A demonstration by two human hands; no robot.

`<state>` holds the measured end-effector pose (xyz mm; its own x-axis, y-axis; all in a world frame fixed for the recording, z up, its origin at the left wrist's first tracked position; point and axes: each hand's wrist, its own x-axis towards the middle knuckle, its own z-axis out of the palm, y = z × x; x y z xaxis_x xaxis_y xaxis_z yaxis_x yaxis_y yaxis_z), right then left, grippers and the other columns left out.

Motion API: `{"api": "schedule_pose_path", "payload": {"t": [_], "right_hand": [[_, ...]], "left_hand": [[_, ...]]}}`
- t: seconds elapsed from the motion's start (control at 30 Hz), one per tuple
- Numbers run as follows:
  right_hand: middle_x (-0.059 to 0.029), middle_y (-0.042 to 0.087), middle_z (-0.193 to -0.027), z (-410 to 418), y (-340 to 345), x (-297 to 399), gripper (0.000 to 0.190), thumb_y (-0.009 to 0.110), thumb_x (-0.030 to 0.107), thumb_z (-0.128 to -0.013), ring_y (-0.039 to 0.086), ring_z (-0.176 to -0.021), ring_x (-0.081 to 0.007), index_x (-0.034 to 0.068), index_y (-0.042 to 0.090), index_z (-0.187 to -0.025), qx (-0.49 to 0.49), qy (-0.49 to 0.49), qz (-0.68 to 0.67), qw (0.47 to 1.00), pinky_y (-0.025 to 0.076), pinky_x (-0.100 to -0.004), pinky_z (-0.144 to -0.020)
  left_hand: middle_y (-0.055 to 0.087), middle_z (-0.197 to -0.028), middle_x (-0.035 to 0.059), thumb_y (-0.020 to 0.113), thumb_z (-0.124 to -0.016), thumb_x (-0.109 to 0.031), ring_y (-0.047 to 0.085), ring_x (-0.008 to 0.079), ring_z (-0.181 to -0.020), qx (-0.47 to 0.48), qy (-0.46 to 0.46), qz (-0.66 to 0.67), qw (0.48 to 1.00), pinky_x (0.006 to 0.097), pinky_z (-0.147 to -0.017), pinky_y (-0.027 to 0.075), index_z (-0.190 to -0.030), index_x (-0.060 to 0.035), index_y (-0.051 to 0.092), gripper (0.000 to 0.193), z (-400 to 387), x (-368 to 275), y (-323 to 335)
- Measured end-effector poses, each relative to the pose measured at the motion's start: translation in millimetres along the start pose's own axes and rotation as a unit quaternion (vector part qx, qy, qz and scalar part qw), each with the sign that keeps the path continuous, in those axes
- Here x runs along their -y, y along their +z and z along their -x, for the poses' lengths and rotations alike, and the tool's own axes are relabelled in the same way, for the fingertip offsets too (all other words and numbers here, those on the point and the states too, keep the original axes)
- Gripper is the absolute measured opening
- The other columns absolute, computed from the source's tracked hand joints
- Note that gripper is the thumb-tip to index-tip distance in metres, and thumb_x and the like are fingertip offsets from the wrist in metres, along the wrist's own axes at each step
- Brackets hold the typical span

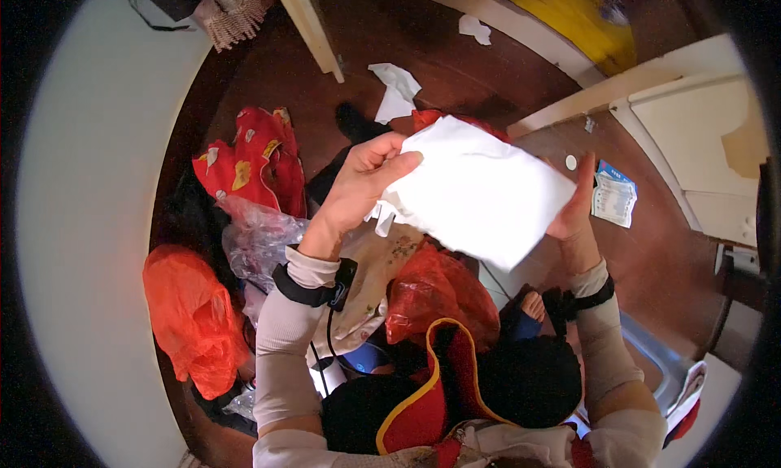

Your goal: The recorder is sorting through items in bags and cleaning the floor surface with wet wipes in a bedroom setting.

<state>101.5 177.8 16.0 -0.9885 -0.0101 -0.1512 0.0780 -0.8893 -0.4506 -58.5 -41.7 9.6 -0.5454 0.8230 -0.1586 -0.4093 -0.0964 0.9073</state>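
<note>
My left hand [366, 178] pinches a white sheet of paper or tissue [488, 187] between thumb and fingers at its upper left. The lower left edge looks ragged, and a small torn strip [384, 217] hangs there. At the sheet's right corner is my right hand [576, 209], with one finger pointing up along the edge. Its other fingers are mostly behind the sheet, so I cannot tell whether it grips. Under the sheet lie a red plastic bag [442, 297] and a cream cloth with a printed pattern [360, 285].
Red patterned fabric [253, 163], a clear plastic bag [262, 236] and an orange-red plastic bag [189, 315] lie left. White scraps [396, 93] dot the brown floor. A printed leaflet [614, 199] lies right, near a cream cabinet [695, 138]. A wooden leg [308, 29] stands ahead.
</note>
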Motion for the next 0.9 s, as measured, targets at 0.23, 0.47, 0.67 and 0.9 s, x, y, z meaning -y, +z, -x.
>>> {"api": "schedule_pose_path", "payload": {"t": [0.23,0.47,0.67,0.9], "right_hand": [[-0.0179,0.050,-0.111,14,-38,-10,0.069,0.046,0.057,-0.074,0.050,-0.102,-0.0254,-0.001,0.046,-0.112,-0.188,0.156,-0.001,0.970,0.038,-0.0379,-0.088],[-0.0102,0.057,-0.095,8,-26,-6,0.026,0.062,0.006,-0.070,0.057,-0.087,-0.0201,0.006,0.057,-0.095,0.175,-0.036,0.605,0.776,0.044,-0.0308,-0.075],[-0.0120,0.058,-0.091,-3,4,-12,0.027,0.056,0.004,-0.065,0.057,-0.083,-0.0211,-0.004,0.055,-0.090,-0.154,0.221,0.163,0.949,0.045,-0.0316,-0.075],[-0.0132,0.058,-0.086,-4,0,-16,0.027,0.052,0.004,-0.064,0.058,-0.078,-0.0229,-0.006,0.055,-0.089,-0.172,0.159,0.265,0.935,0.046,-0.0340,-0.074]], "left_hand": [[0.052,-0.072,-0.0054,0.054,-0.082,-0.014,0.044,0.0008,-0.066,0.016,-0.024,-0.109,0.994,0.0167,-0.058,0.037,-0.085,-0.0018,0.056,0.013,-3,4,1],[0.055,-0.094,0.0048,0.045,-0.086,-0.016,0.054,0.0122,-0.080,-0.110,-0.032,0.074,0.991,0.0243,-0.073,0.043,-0.105,-0.0024,0.050,0.024,-2,10,-31],[0.054,-0.100,0.0092,0.045,-0.066,0.009,0.054,0.0190,-0.091,-0.154,0.012,0.196,0.968,0.0301,-0.079,0.045,-0.115,-0.0031,0.041,0.051,10,3,-48],[0.058,-0.092,0.0088,0.053,-0.071,0.004,0.058,0.0163,-0.078,-0.162,-0.019,0.213,0.963,0.0263,-0.072,0.047,-0.103,-0.0001,0.050,0.033,9,14,-48]]}}
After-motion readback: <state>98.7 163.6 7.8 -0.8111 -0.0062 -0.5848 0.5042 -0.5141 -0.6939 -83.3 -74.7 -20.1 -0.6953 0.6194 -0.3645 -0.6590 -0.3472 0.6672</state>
